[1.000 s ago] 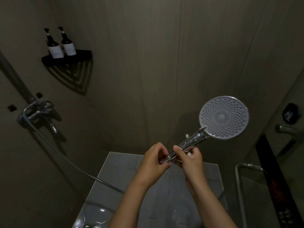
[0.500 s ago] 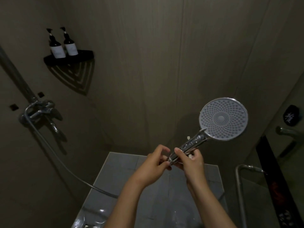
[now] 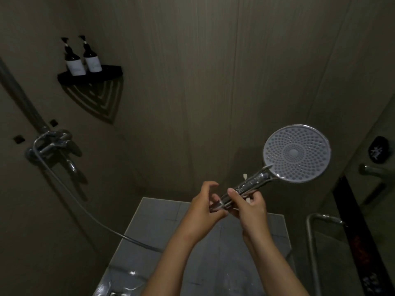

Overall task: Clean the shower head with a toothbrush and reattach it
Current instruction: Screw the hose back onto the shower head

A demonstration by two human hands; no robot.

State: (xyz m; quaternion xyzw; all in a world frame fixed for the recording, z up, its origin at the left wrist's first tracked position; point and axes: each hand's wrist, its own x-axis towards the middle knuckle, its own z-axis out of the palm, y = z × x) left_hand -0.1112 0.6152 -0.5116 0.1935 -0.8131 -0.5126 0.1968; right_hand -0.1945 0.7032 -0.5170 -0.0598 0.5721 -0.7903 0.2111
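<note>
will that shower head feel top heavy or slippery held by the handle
Probably top-heavy: the shower head ends in a wide disc far beyond the right hand on its handle. Likely slippery, since the chrome handle looks glossy, perhaps wet.

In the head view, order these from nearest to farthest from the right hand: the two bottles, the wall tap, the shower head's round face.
1. The round face, just up-right of the right hand.
2. The wall tap, far left.
3. The two bottles, high in the upper-left corner.

Grey dotted shower head, chrome handle
</note>
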